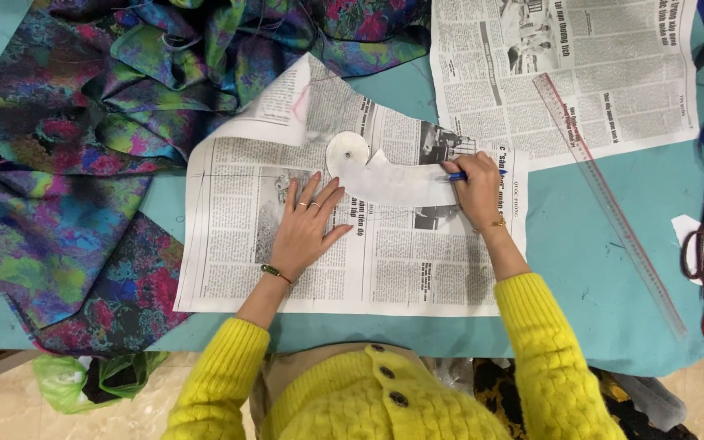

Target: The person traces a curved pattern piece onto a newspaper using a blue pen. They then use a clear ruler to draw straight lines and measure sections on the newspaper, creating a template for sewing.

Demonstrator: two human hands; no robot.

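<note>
Head view: left hand point(307, 226) spread flat, pinning newspaper sheet point(344, 261) mid-tabletop near front edge. Right hand point(476, 191) grips blue pen point(458, 176) against curved white template point(393, 179) lying on sheet. Risk: template unpinned, pen pressure may shift it, skewing traced line.

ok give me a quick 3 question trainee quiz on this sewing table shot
1. True or false: the left hand lies flat on the newspaper sheet.
2. What does the right hand hold? A) blue pen B) scissors C) clear ruler
3. Fill in: the curved template lies on the ____.

Key:
1. True.
2. A; the scissors and clear ruler lie apart on the teal table.
3. Newspaper.
</note>
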